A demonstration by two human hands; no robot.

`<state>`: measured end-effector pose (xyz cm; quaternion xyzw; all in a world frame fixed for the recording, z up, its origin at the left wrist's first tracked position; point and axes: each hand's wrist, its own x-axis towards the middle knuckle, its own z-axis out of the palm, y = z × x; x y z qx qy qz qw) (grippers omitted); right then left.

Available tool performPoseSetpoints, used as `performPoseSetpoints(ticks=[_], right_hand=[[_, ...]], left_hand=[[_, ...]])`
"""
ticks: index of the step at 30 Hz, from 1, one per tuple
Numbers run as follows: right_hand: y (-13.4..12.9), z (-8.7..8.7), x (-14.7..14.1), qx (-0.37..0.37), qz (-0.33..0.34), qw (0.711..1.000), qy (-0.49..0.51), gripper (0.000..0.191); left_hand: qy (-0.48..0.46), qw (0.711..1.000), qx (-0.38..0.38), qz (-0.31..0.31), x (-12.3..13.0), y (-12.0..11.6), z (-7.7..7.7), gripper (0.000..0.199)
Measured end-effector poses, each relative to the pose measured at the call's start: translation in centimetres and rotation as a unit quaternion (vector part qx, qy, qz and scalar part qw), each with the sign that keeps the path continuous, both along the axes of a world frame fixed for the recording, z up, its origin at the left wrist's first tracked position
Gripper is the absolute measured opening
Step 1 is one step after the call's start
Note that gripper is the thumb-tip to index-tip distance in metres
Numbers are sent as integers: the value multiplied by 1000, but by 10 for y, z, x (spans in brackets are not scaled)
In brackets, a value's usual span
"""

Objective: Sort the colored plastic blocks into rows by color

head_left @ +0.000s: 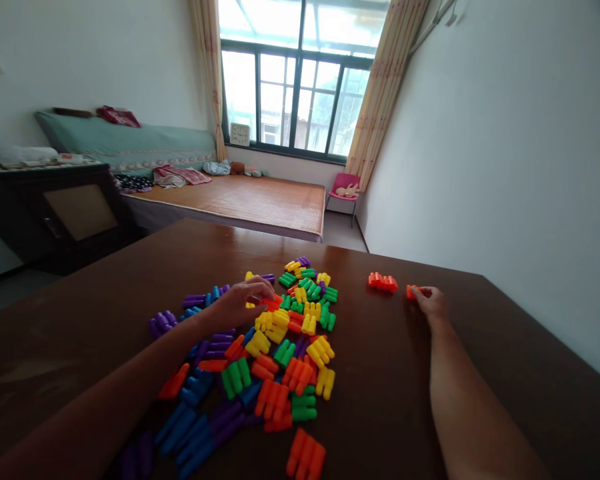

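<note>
Many plastic building blocks in purple, blue, green, yellow and orange lie in a loose pile across the middle of the table. At the pile's upper part, my left hand (247, 301) has its fingers closed on an orange block (272, 303). Out to the right, my right hand (431, 303) pinches another orange block (412, 291) at the tabletop; its fingers partly cover it. Just left of that hand sits a row of orange blocks (383, 283) side by side. A separate orange block (306, 455) lies at the near edge of the pile.
The dark brown table (375, 387) has a far edge facing a bed (260, 200) with a woven mat. A dark cabinet (80, 207) stands at the left. Beyond the table is a pink chair (344, 190) holding a soft toy, beside the white wall (490, 147).
</note>
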<state>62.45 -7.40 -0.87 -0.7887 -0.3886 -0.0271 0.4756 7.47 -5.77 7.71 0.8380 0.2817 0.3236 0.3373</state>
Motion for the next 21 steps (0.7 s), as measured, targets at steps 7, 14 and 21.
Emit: performPoseSetpoints(ticks=[7, 14, 21], right_hand=[[11, 6, -27, -91, 9, 993, -81, 40], [11, 28, -47, -3, -33, 995, -97, 48], [4, 86, -199, 34, 373, 926, 34, 43]], left_hand=[[26, 1000, 4, 13, 0, -2, 1, 11], [18, 1000, -9, 11, 1, -2, 1, 17], [-9, 998, -54, 14, 5, -9, 4, 26]])
